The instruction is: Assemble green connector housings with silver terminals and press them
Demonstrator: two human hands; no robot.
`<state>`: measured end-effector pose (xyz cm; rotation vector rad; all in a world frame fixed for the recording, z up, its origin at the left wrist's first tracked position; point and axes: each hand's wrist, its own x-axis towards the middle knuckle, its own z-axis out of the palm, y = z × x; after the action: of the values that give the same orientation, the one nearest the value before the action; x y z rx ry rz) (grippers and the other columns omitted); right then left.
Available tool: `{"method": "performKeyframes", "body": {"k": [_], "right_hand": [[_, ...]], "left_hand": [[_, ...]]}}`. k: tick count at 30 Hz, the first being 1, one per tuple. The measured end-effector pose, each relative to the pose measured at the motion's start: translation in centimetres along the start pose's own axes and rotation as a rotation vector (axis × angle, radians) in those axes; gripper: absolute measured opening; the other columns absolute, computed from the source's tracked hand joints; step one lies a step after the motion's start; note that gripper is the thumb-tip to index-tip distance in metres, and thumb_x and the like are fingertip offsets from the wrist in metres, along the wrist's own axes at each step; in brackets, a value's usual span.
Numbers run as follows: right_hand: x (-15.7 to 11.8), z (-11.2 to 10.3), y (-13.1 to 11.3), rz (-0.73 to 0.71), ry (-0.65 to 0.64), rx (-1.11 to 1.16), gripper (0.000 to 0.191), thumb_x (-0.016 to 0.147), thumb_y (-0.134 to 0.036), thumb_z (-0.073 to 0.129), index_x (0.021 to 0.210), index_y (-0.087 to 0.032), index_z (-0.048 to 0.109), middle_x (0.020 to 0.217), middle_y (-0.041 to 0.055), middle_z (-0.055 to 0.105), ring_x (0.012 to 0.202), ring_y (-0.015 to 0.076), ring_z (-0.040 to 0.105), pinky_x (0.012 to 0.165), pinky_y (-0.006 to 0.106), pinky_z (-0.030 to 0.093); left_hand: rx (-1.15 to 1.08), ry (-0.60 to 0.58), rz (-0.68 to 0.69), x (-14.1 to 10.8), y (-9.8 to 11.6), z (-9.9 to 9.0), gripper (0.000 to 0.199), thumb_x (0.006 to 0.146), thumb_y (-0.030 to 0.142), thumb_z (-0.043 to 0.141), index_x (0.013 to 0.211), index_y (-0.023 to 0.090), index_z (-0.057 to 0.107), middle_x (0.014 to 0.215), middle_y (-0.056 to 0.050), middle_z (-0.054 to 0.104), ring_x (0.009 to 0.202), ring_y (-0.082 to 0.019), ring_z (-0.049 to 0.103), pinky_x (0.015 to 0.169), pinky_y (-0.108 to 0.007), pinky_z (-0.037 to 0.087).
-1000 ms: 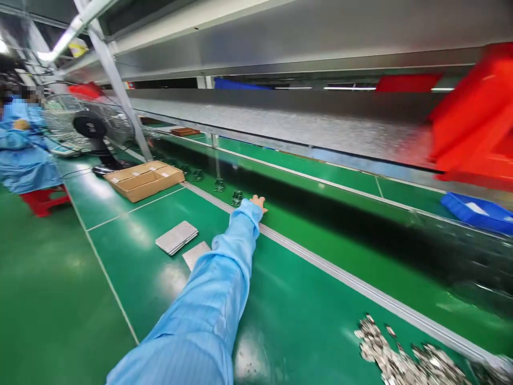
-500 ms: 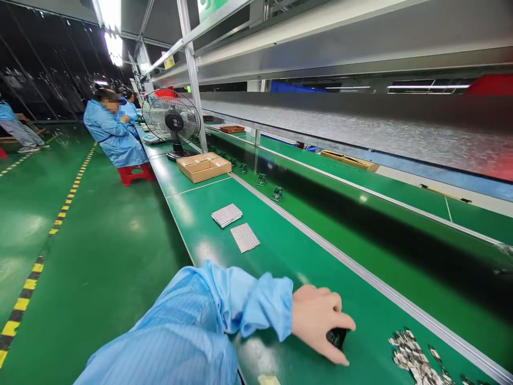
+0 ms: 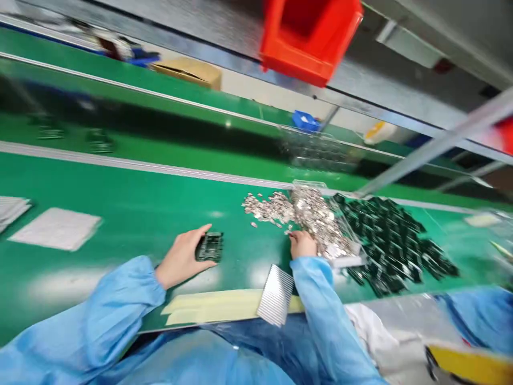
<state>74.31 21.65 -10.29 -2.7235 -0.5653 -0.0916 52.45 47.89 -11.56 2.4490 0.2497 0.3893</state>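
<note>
Along a green bench, in a tilted and slightly blurred view, two arms in pale blue sleeves reach in from the near edge. The left hand is closed around the side of a dark circuit board, with its fingers curled over the edge, keeping the board angled and close to the body. Just to its right, the right hand rests against a heap of small silver parts, fingertips among them; whether it has hold of anything cannot be told. The parts spread across and out of a clear plastic tray, and a wide heap of dark boards lies right beside it. Both heaps sit directly in front of the person, seemingly placed so that each hand can reach them without stretching. Near the bench edge, a ribbed metal sheet lies at a slant across cream strips — close by the right forearm. Farther left lies a pale sheet. Beyond the bench, a red bin hangs into view above, and a small blue bin sits across the far belt.
</note>
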Motion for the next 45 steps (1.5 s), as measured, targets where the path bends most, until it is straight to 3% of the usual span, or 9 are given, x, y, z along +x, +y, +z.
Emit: {"method": "performKeyframes", "body": {"k": [3, 10, 17, 20, 24, 27, 31, 37, 45], "right_hand": [[-0.9, -0.9, 2.7, 0.130, -0.061, -0.096, 0.007, 0.091, -0.018, 0.064, 0.097, -0.015, 0.067, 0.099, 0.0064, 0.065, 0.092, 0.0187, 0.063, 0.087, 0.033, 0.051], [0.7, -0.8, 1.2, 0.195, -0.183, -0.160, 0.010, 0.087, -0.016, 0.066, 0.095, -0.016, 0.071, 0.097, 0.0076, 0.067, 0.085, 0.0177, 0.066, 0.080, 0.027, 0.051], [2.0, -1.6, 0.2, 0.238, -0.371, -0.248, 0.008, 0.079, -0.010, 0.072, 0.085, -0.012, 0.067, 0.088, 0.0087, 0.069, 0.085, 0.0213, 0.065, 0.079, 0.035, 0.052], [2.2, -1.6, -0.3, 0.252, -0.378, -0.247, 0.017, 0.068, -0.005, 0.074, 0.082, -0.011, 0.067, 0.089, 0.0145, 0.069, 0.086, 0.0278, 0.066, 0.073, 0.035, 0.052], [1.7, -2.2, 0.2, 0.242, -0.342, -0.138, 0.019, 0.064, 0.000, 0.069, 0.068, -0.018, 0.064, 0.075, 0.0071, 0.069, 0.082, 0.0250, 0.067, 0.072, 0.030, 0.050], [-0.1, -3.4, 0.8, 0.231, -0.297, 0.023, 0.019, 0.067, -0.002, 0.066, 0.061, -0.019, 0.060, 0.065, 0.0031, 0.066, 0.073, 0.0206, 0.067, 0.070, 0.027, 0.051], [-5.1, -5.3, 0.7, 0.234, -0.252, 0.310, 0.005, 0.080, -0.022, 0.065, 0.078, -0.017, 0.064, 0.068, 0.0038, 0.069, 0.063, 0.0183, 0.068, 0.061, 0.027, 0.055], [-13.9, -6.4, -2.7, 0.222, -0.110, 0.961, 0.029, 0.081, -0.048, 0.068, 0.081, -0.019, 0.068, 0.065, 0.0049, 0.070, 0.058, 0.0200, 0.067, 0.056, 0.030, 0.056], [-16.6, -4.7, -6.3, 0.109, 0.241, 0.829, 0.007, 0.082, -0.025, 0.066, 0.079, -0.023, 0.072, 0.076, 0.0023, 0.062, 0.072, 0.0186, 0.056, 0.064, 0.030, 0.045]], "left_hand": [[-0.039, 0.009, 0.022, 0.4, -0.6, 0.8, 0.072, 0.071, 0.045, 0.074, 0.132, 0.019, 0.047, 0.119, -0.012, 0.062, 0.109, -0.031, 0.061, 0.096, -0.047, 0.049], [-0.555, 0.144, -0.169, 1.3, 2.4, 3.0, 0.057, 0.067, 0.040, 0.078, 0.113, 0.020, 0.050, 0.115, -0.007, 0.053, 0.099, -0.022, 0.065, 0.087, -0.038, 0.059], [-0.862, 0.094, -0.225, 1.9, 6.1, 5.6, 0.061, 0.061, 0.030, 0.082, 0.112, 0.022, 0.049, 0.120, -0.006, 0.051, 0.100, -0.020, 0.066, 0.085, -0.036, 0.060], [-0.962, 0.041, -0.249, 1.8, 6.7, 6.0, 0.062, 0.062, 0.028, 0.082, 0.112, 0.022, 0.047, 0.114, -0.006, 0.057, 0.093, -0.020, 0.069, 0.080, -0.036, 0.061], [-1.097, 0.005, -0.327, 2.0, 6.7, 6.0, 0.065, 0.061, 0.025, 0.082, 0.113, 0.023, 0.042, 0.108, -0.004, 0.063, 0.084, -0.018, 0.071, 0.080, -0.036, 0.061], [-1.160, -0.013, -0.338, 2.0, 6.8, 6.1, 0.066, 0.059, 0.022, 0.083, 0.112, 0.022, 0.042, 0.110, -0.004, 0.062, 0.084, -0.016, 0.070, 0.081, -0.033, 0.060], [-1.209, -0.087, -0.271, 1.7, 7.6, 6.6, 0.064, 0.061, 0.019, 0.081, 0.112, 0.023, 0.042, 0.109, -0.002, 0.061, 0.084, -0.014, 0.069, 0.080, -0.028, 0.059], [-1.212, -0.227, -0.090, 0.6, 9.9, 7.1, 0.054, 0.071, 0.019, 0.075, 0.116, 0.023, 0.045, 0.103, -0.003, 0.065, 0.088, -0.014, 0.068, 0.079, -0.024, 0.057], [-1.156, -0.353, -0.056, -1.1, 10.7, 6.9, 0.047, 0.081, 0.026, 0.070, 0.122, 0.023, 0.046, 0.110, -0.006, 0.064, 0.097, -0.017, 0.067, 0.086, -0.027, 0.057]]}}
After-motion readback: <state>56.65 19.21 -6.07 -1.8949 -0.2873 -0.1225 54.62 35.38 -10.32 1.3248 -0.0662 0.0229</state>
